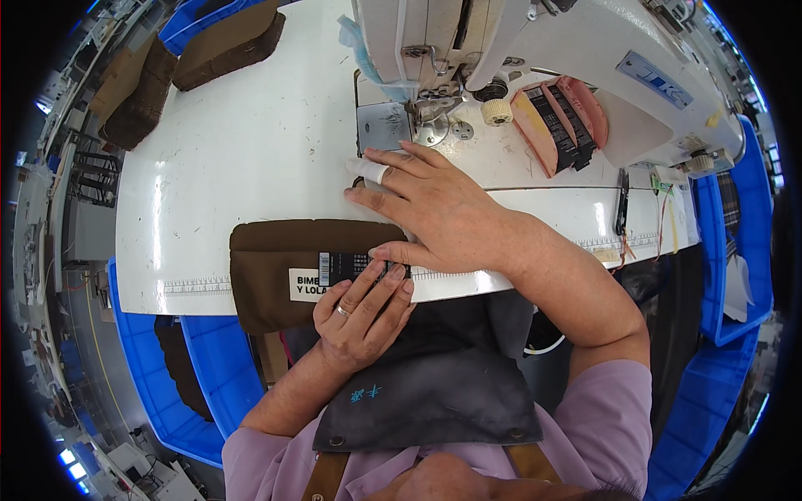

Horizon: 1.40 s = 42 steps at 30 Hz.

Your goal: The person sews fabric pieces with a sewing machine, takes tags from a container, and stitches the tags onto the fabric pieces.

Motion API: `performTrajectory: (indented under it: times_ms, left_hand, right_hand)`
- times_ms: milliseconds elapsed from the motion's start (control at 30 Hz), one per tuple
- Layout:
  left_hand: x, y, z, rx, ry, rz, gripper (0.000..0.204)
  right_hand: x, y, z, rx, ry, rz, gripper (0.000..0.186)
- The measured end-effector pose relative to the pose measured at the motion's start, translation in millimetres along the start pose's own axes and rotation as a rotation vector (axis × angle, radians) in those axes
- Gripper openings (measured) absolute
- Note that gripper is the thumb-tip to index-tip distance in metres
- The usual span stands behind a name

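Observation:
A brown padded fabric piece lies over the table's front edge, with a white printed patch on it. A black printed label rests on the fabric beside that patch. My left hand, wearing a ring, has its fingers closed together over the label; its thumb is hidden. My right hand, one finger wrapped in white tape, is palm down with fingers spread. Its thumb tip touches the label near my left fingertips. Its other fingertips lie on the tabletop, close to the sewing machine's metal plate.
The sewing machine stands at the back right. Beside it sits a pink bundle of black labels. Black thread snips lie at right. Stacks of brown pieces stand far left. Blue bins flank the table.

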State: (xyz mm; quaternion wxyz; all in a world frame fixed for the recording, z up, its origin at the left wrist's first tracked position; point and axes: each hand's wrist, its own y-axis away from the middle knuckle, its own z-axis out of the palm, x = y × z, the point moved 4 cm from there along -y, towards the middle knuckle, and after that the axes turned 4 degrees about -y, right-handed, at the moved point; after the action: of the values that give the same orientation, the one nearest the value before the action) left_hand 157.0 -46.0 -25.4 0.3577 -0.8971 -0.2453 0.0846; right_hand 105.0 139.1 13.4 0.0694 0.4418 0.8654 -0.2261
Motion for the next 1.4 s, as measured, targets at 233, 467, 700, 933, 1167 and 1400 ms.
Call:
performTrajectory:
  times_ms: [233,467,700,933,1167,1400]
  left_hand:
    - [0.0,0.0,0.0,-0.011,-0.001,0.016,0.025]
    - [-0.7,2.7,1.2,-0.022,-0.01,0.041,0.028]
    - [-0.3,2.6,1.1,-0.029,-0.012,0.04,0.029]
    - [0.8,0.7,1.1,-0.001,-0.013,0.005,0.022]
    - [-1.1,4.9,2.5,-0.024,-0.015,0.044,0.029]
    - [-0.8,3.8,2.1,-0.024,-0.017,0.045,0.028]
  right_hand:
    - [-0.7,0.0,-0.4,0.009,0.006,-0.007,0.064]
    - [0.0,0.3,0.2,0.014,-0.007,-0.012,0.063]
    - [0.1,0.9,1.1,0.028,0.0,-0.023,0.065]
    - [-0.2,0.5,0.2,0.017,-0.01,-0.015,0.065]
    - [0.1,0.1,0.9,0.014,-0.012,-0.013,0.063]
    - [0.3,0.5,1.2,0.033,-0.007,-0.022,0.061]
